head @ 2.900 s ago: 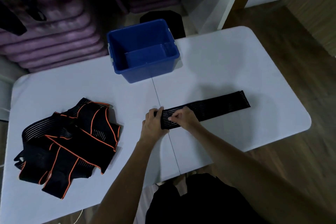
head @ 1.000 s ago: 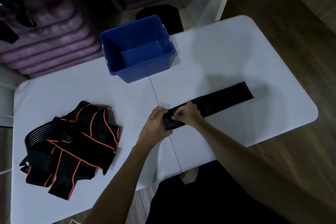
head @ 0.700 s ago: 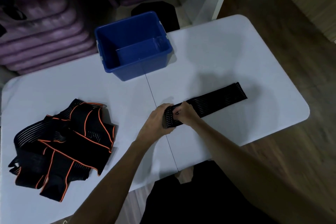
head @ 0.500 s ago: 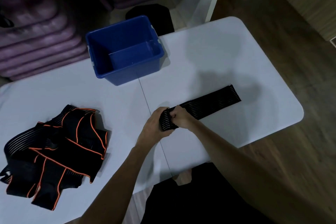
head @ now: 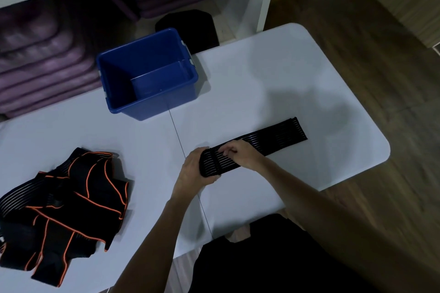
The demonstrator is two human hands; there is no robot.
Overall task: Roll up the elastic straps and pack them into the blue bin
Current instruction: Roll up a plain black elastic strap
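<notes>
both hands clamp the strap's (head: 252,150) rolled end near the desk's (head: 262,83) middle seam; left hand (head: 194,170) cups the roll from the left, right hand (head: 240,153) pinches its top; the flat tail runs right and slightly away, ending short of the desk's right edge, bare desk around it; bin (head: 147,74) sits beyond, pile (head: 62,207) far left.

Single view only, worn on the head, looking forward and steeply down onto the white table (head: 262,74) from above. Close enough to take in both forearms from the bottom edge up to the left hand (head: 194,170) and the right hand (head: 242,153) near centre. Beyond the hands, shelving; right of the right hand, wooden floor (head: 392,78). No second view to share.
</notes>
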